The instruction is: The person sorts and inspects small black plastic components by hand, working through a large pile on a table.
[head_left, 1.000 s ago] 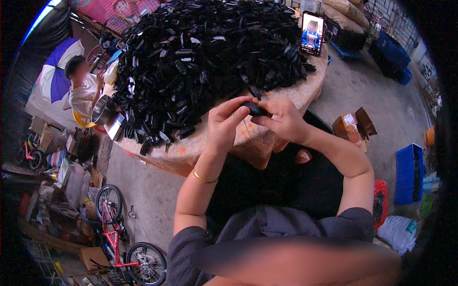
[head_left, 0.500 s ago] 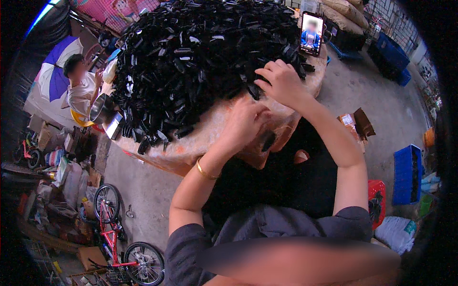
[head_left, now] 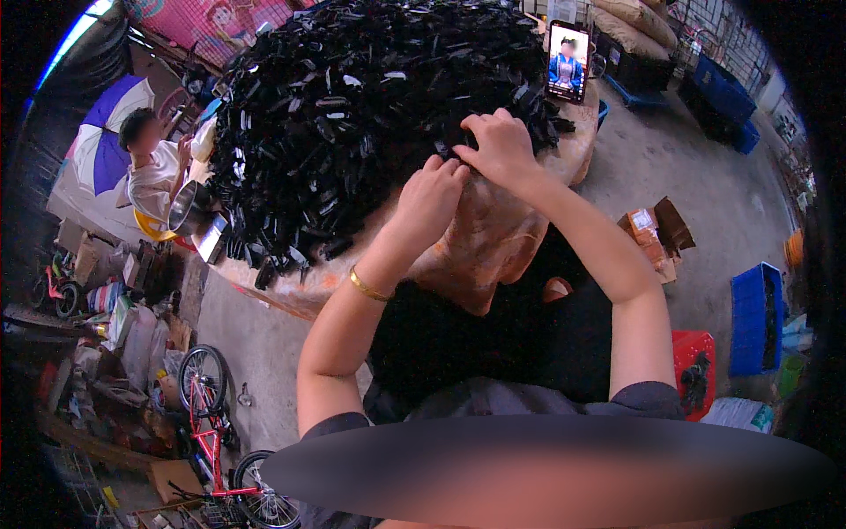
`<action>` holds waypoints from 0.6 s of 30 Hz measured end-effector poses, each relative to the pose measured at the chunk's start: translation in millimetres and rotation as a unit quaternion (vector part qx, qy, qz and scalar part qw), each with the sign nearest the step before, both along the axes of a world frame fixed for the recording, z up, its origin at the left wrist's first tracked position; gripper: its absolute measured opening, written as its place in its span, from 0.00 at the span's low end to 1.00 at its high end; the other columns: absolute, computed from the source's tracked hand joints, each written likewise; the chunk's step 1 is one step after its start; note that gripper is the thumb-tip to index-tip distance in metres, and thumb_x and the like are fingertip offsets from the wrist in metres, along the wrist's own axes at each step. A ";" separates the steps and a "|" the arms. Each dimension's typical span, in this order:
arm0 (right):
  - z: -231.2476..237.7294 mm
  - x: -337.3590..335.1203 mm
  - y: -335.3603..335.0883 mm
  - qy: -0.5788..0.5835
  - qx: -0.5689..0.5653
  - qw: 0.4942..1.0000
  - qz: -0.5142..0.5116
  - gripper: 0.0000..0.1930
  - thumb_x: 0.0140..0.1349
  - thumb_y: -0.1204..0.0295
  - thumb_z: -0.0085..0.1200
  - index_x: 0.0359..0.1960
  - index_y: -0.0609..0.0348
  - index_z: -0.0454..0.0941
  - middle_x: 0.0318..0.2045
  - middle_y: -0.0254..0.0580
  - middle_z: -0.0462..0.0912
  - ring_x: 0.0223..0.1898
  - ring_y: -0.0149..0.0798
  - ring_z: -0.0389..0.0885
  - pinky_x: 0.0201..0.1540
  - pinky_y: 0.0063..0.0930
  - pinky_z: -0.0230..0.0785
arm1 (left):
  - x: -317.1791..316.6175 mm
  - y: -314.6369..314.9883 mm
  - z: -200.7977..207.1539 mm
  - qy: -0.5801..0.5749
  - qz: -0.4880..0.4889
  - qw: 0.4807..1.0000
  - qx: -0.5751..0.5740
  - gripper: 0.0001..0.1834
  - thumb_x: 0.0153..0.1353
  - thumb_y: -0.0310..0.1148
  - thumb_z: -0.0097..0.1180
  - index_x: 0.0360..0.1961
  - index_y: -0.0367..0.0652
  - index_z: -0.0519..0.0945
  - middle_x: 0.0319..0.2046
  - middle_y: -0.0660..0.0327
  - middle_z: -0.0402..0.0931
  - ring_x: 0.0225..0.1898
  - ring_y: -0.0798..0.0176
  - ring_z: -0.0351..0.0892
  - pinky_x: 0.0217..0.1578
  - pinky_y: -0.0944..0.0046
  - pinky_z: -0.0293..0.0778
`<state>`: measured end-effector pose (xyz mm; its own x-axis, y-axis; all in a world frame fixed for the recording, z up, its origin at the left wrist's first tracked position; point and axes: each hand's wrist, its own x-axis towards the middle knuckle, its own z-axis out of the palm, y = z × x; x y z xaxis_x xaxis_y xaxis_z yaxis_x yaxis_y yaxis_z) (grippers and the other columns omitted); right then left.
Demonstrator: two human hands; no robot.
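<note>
Gripping glossy black plastic strips (head_left: 352, 115), round wooden table (head_left: 493, 247)

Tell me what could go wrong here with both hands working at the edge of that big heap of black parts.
1. The left hand and right hand pull at the foot of the heap of black parts; loosened pieces might slide down onto them.
2. Parts lie close to the table's edge and could drop to the floor.
3. The phone stands propped beside the heap; shifting parts may tip it.

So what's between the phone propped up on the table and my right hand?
In the head view, only black plastic pieces at the pile's edge lie between the phone and your right hand, which rests on the pile.
</note>
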<state>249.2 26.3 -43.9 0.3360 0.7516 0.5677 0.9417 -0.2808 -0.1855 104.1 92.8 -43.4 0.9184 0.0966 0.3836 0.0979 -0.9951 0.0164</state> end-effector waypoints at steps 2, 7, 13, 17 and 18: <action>-0.5 4.2 -3.4 0.021 0.020 1.000 0.010 0.14 0.46 0.65 0.58 0.35 0.56 0.76 0.29 0.39 0.79 0.36 0.43 0.74 0.39 0.35 0.67 | -5.0 -1.1 0.5 0.002 -0.006 1.000 -0.015 0.13 0.45 0.21 0.47 0.36 0.36 0.73 0.38 0.56 0.71 0.42 0.52 0.67 0.43 0.60 0.69; 3.4 3.6 -11.7 0.280 0.078 0.948 0.128 0.16 0.47 0.72 0.59 0.40 0.61 0.75 0.32 0.43 0.80 0.32 0.36 0.78 0.37 0.25 0.71 | -19.0 -8.3 4.6 0.037 0.018 0.998 -0.052 0.14 0.44 0.24 0.52 0.36 0.37 0.75 0.39 0.55 0.72 0.43 0.50 0.66 0.45 0.59 0.68; 6.4 -17.8 -31.7 0.457 0.078 0.852 0.243 0.15 0.51 0.78 0.55 0.43 0.65 0.74 0.37 0.40 0.79 0.38 0.27 0.76 0.42 0.21 0.70 | -26.5 -11.4 4.0 -0.123 0.096 0.783 -0.602 0.15 0.55 0.25 0.54 0.44 0.33 0.73 0.37 0.57 0.74 0.32 0.67 0.75 0.34 0.68 0.74; 7.9 -39.0 -38.8 0.474 0.083 0.827 0.289 0.15 0.51 0.80 0.54 0.44 0.65 0.73 0.38 0.39 0.78 0.39 0.27 0.76 0.43 0.20 0.70 | -31.6 -3.7 -8.0 -0.232 0.037 0.564 -0.792 0.13 0.58 0.26 0.50 0.44 0.33 0.72 0.37 0.61 0.74 0.32 0.68 0.74 0.39 0.69 0.75; 5.5 -39.2 -38.4 0.443 0.075 0.848 0.282 0.15 0.52 0.80 0.54 0.43 0.65 0.74 0.37 0.39 0.78 0.38 0.27 0.76 0.42 0.20 0.70 | -31.0 -4.5 -6.7 -0.230 0.014 0.508 -0.830 0.13 0.59 0.26 0.50 0.45 0.33 0.72 0.37 0.61 0.74 0.33 0.67 0.75 0.40 0.69 0.75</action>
<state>210.0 -12.1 -38.4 0.2913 0.8767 0.3829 0.3902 0.2566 -0.8843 73.1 88.3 -50.1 0.7585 0.6473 -0.0745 -0.2825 0.4297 0.8577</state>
